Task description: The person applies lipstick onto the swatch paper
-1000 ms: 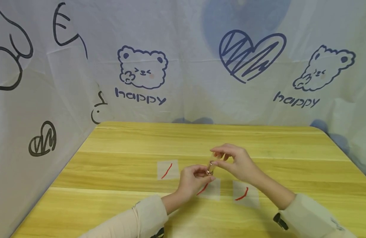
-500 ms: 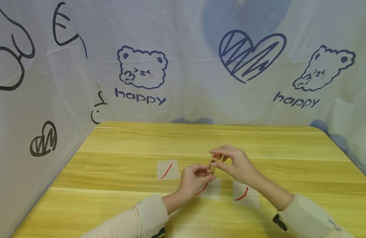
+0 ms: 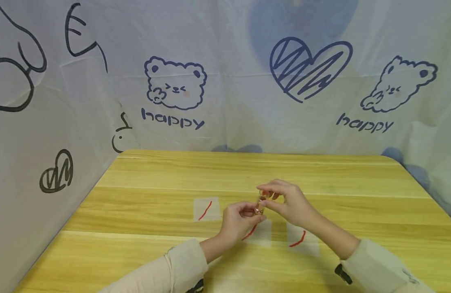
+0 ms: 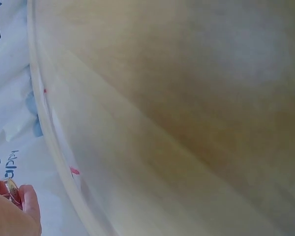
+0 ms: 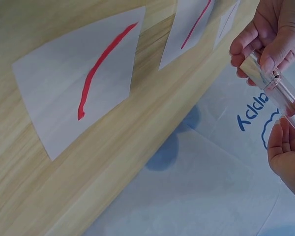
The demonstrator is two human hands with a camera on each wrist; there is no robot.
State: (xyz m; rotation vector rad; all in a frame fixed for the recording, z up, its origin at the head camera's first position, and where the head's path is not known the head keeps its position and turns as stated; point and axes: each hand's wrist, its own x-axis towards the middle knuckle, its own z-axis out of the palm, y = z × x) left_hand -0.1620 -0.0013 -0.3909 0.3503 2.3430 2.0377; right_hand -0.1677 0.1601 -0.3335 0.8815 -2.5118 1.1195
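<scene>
A small lipstick-like tube [image 3: 259, 208], with a gold end and a clear end, stands tilted between my hands above the table. My left hand [image 3: 235, 221] pinches the gold end [image 5: 253, 70] from below left. From above right, my right hand [image 3: 293, 201] grips the clear end [image 5: 284, 98] between thumb and fingers. Something pinkish shows through the clear part in the right wrist view. Its far tip is hidden by my right fingers. In the left wrist view, my left hand [image 4: 10, 214] appears at the lower left corner with the tube [image 4: 13, 190] between its fingers.
Three white paper squares lie on the wooden table [image 3: 137, 252]: a left one [image 3: 200, 205], a middle one [image 3: 263, 239] partly under my left hand, and a right one [image 3: 311, 244]. Each bears a red stroke. A printed cloth [image 3: 236, 101] hangs behind the table.
My right hand has shifted slightly down and left, the clear end moving with it. The left hand stays almost still, keeping its hold on the tube.
</scene>
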